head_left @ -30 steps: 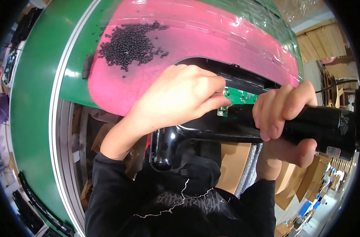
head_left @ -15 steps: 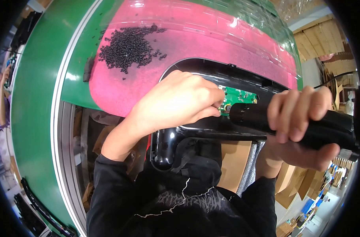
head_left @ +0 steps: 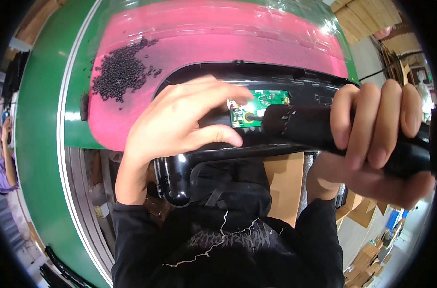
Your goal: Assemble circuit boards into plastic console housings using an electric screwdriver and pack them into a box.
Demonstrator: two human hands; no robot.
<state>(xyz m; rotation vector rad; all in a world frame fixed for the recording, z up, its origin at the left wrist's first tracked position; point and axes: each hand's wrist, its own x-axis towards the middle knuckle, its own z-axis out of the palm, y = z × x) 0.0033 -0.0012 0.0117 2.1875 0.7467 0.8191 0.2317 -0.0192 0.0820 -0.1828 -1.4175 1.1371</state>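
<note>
A green circuit board [head_left: 269,98] lies inside a glossy black plastic housing [head_left: 199,72], which has a rounded leg at its near left. Over the board's left end is my left hand [head_left: 175,113], open, its thumb and fingers spread apart and slightly blurred. My right hand [head_left: 372,129] is closed around a thick black electric screwdriver [head_left: 300,126], held nearly level from the right. Its nose reaches over the board's right part, beside a yellow ring-shaped component [head_left: 248,118]. Whether the tip touches a screw cannot be made out.
A pile of small black screws [head_left: 120,72] lies on the pink mat [head_left: 189,48], upon the green table [head_left: 46,120]. Clear plastic trays [head_left: 228,24] cover the far side. A cardboard box [head_left: 285,182] stands below the housing. Another person's arm [head_left: 6,149] shows at far left.
My left hand has come off the board's left edge, spreading its pinched fingers. My right hand still grips the screwdriver, its nose over the board. The view has shifted.
</note>
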